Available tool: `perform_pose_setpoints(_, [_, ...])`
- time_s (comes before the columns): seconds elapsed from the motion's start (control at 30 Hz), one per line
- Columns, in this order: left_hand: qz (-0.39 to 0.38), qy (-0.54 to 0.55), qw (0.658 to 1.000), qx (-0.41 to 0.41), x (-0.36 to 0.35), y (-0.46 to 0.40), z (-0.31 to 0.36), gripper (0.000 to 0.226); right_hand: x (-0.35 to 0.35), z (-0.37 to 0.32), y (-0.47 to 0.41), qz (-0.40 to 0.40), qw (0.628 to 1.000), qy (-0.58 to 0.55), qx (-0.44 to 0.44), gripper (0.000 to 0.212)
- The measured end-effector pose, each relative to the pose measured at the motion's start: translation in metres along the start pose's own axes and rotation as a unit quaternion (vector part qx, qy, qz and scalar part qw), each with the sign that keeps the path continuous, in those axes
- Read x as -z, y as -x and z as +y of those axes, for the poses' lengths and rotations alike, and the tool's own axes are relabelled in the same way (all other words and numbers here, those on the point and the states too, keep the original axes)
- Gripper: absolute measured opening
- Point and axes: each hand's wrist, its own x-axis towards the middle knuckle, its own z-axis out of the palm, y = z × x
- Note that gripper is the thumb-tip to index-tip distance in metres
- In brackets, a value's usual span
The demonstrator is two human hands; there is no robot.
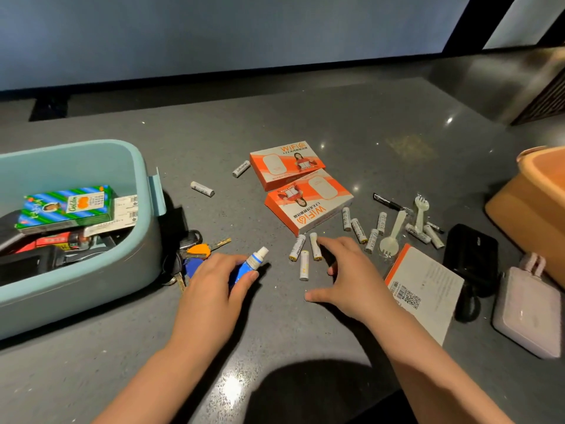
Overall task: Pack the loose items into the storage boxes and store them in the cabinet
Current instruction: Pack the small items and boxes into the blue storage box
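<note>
the grey speckled table (pixel 305 117) lay open and glossy toward its far edge, bare behind the clutter. at the left, a pale blue plastic storage box (pixel 143 240) with rounded corners ran off the frame's left edge, holding a green striped carton (pixel 65 208) and darker things too jumbled to make out. an orange box (pixel 532 194) was cut off at the right edge. the left hand (pixel 211 289) had its fingers (pixel 244 280) closed around a small blue bottle with a white cap (pixel 252 261), beside a bunch of keys (pixel 195 255) touching the blue box. the right hand (pixel 351 276) hovered with fingers spread and empty, just beside three white cylindrical batteries (pixel 304 255). more batteries (pixel 360 228) lay scattered near two flat orange cartons (pixel 305 191), perhaps touching each other. a white plastic spork (pixel 391 237), a black pouch (pixel 470 255) and a pinkish case (pixel 522 313) crowded the right side.
</note>
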Motion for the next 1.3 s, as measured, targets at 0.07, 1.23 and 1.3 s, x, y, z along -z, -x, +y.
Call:
perform_pose_setpoints(0.07, [0.002,-0.003,1.0,0.004,0.001,-0.002,-0.003,0.02,0.0,-0.002,-0.007,-0.01,1.0,0.0,0.029,0.101])
perform_pose_setpoints(1.23, [0.002,0.004,1.0,-0.002,0.003,-0.018,-0.01,0.018,-0.02,-0.013,-0.03,-0.029,0.989,0.067,0.129,0.081])
perform_pose_setpoints(1.3, [0.002,0.003,1.0,-0.003,0.004,-0.017,-0.01,0.018,-0.021,-0.012,-0.03,-0.02,0.992,0.049,0.119,0.087])
